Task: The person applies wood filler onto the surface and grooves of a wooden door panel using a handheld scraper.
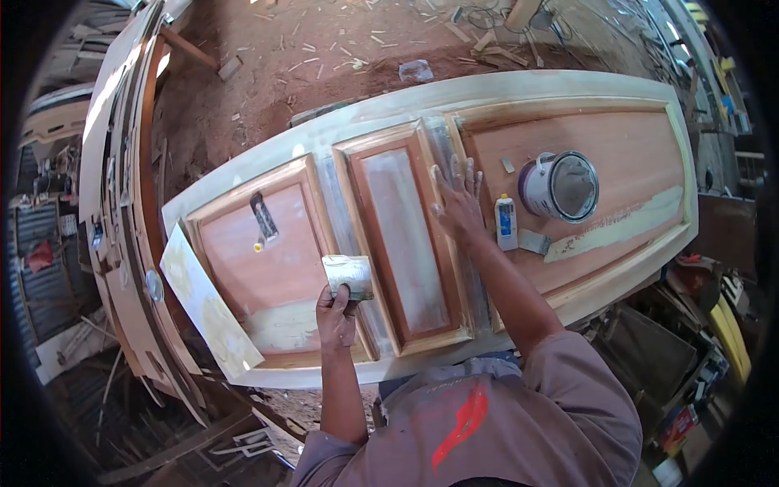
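In my left hand [337, 312] is a flat, silvery rectangular putty scraper [349, 274], gripped between thumb and fingers and smeared with pale filler. It is above the lower left part of a wooden panel door [396, 235] lying flat. My right hand [461, 199] has its fingers spread over the moulding right of the narrow middle panel; it holds nothing. To its right are a white bottle with a yellow cap [506, 222], another flat scraper [534, 241] and a small scrap [508, 165]. A tin of grey filler [574, 187] stands on the right panel.
A dark-handled tool [263, 217] and a small yellow cap [259, 247] lie on the left panel. A stained board [209, 302] leans over the door's left end. Stacked sheets [130, 203] stand farther left. Wood scraps [491, 53] litter the dirt floor.
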### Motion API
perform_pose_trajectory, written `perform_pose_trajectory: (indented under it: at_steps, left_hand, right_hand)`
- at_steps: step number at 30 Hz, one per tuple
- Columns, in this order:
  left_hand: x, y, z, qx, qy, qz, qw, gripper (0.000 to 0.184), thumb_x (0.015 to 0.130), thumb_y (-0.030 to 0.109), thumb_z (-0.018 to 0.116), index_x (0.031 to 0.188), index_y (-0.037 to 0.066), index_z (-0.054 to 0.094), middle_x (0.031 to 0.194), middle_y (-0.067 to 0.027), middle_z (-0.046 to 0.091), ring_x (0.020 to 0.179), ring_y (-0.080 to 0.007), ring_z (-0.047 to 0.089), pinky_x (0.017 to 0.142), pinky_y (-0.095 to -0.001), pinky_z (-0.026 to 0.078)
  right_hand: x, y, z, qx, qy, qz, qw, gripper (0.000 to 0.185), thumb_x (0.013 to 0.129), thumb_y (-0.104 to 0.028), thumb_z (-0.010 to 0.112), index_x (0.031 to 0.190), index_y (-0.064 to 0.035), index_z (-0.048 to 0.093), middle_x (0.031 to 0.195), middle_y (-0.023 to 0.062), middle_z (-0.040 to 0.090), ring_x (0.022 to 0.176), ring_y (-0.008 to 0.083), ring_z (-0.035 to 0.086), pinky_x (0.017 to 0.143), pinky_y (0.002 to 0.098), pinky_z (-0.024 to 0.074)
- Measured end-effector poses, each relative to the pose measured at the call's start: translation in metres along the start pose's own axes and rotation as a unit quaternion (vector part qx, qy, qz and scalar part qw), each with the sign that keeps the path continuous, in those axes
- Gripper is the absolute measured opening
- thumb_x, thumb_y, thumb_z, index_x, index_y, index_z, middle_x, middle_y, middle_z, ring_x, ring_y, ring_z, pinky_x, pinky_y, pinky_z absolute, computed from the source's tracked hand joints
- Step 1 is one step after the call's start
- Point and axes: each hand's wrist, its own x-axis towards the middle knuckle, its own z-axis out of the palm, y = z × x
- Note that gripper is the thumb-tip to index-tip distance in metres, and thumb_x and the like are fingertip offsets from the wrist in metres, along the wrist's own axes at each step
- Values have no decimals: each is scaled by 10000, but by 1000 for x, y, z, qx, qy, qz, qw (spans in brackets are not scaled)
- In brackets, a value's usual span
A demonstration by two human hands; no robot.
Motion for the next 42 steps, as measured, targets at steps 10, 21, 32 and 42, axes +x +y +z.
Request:
perform_pose_trajectory:
  at_steps: [10, 21, 32, 42]
  left_hand:
    - [-33, 0, -27, -49, 21, 20, 998, 308, 1000, 108, 716, 1292, 27, 663, 1189, -81, 738, 1086, -197, 717, 961, -384, 606]
    - [-59, 15, -43, -36, 36, 62, 997, 365, 1042, 123, 652, 1368, -20, 574, 1282, -98, 674, 1173, -209, 664, 1018, -400, 549]
    - [-101, 8, -77, -69, 45, 87, 993, 268, 1011, 110, 695, 1275, 71, 670, 1227, -62, 716, 1132, -198, 686, 1008, -402, 577]
    - [-130, -6, -96, -90, 65, 97, 989, 354, 1009, 81, 691, 1355, 44, 624, 1181, -53, 709, 1108, -184, 679, 1011, -428, 567]
  right_hand:
    - [19, -20, -12, -139, -4, -16, 990, 927, 833, -437, 745, 1603, -54, 398, 1745, 191, 145, 1618, 418, -6, 1278, 635, -40]
    - [-11, 39, 0, -176, 57, -145, 972, 648, 848, -434, 720, 1464, -273, 604, 1653, 190, 386, 1581, 440, 200, 1208, 766, 13]
    - [25, 83, 43, 19, 25, -194, 981, 574, 964, -269, 618, 1505, -95, 539, 1590, 222, 457, 1477, 402, 400, 1215, 495, 283]
    - [-20, 64, 39, -36, 56, -109, 992, 555, 926, -445, 687, 1453, -279, 637, 1659, 205, 374, 1572, 480, 202, 1270, 636, 73]
